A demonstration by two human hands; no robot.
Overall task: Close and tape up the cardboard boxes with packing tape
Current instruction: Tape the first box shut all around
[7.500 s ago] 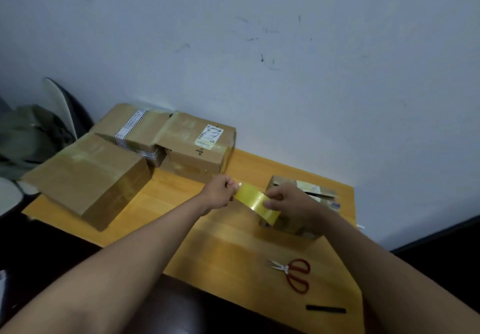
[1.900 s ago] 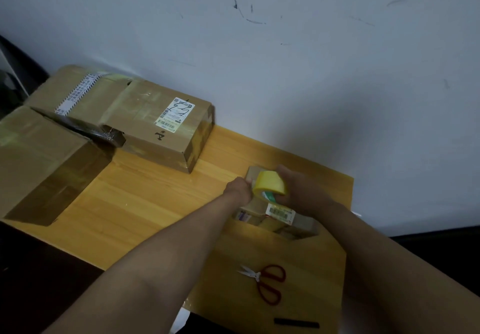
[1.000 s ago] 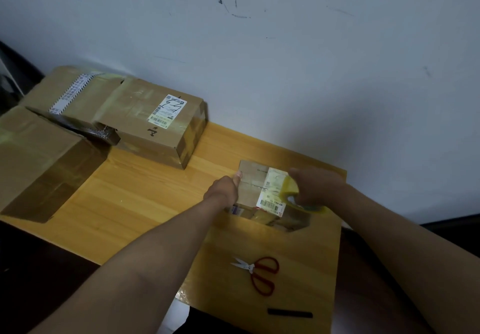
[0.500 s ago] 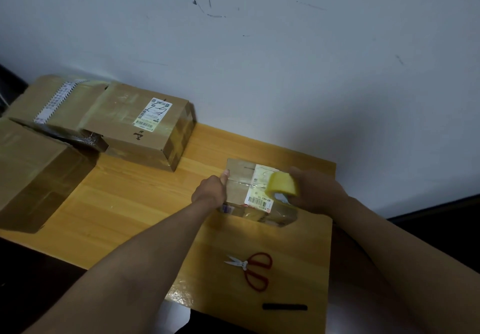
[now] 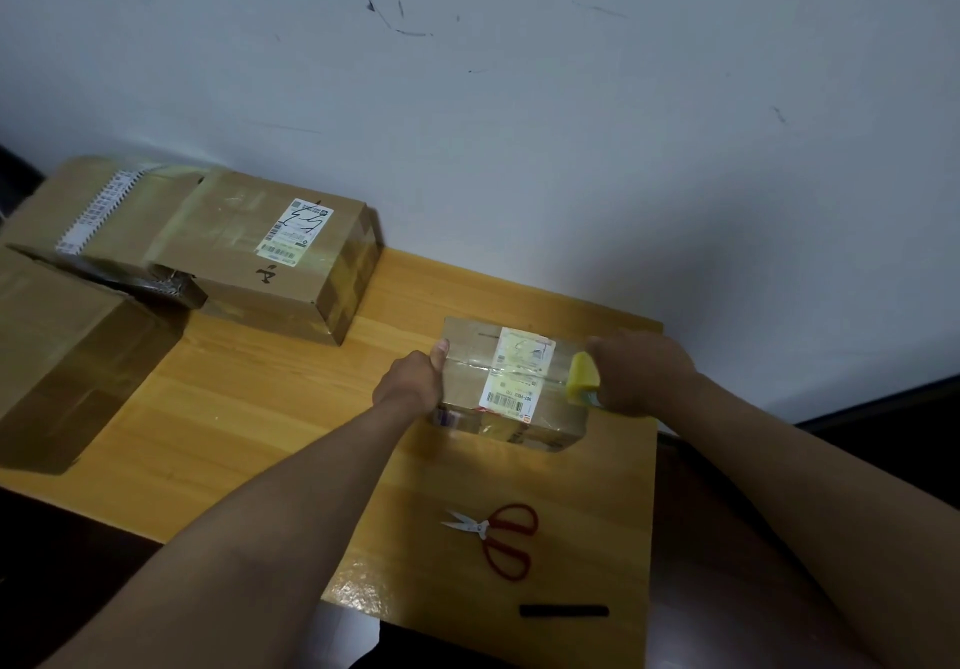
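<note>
Head view: left hand (image 5: pixel 413 382) thumb-pinning tape end on small box (image 5: pixel 498 382), right hand (image 5: pixel 636 372) gripping tape roll (image 5: pixel 582 382) at far edge; slack/skewed pull = wrinkles, seam missed.

Open counter (image 5: pixel 249 408) strip mid-frame between the small box (image 5: pixel 467 382) and the three big boxes (image 5: pixel 270 257) stacked upper left; hands could pass there. Wall (image 5: pixel 571 148) sits tight behind the small box. Lower centre: scissors (image 5: pixel 498 538) and a black marker (image 5: pixel 563 611) obstruct the near edge. Right of the small box, the counter ends almost at once.
</note>
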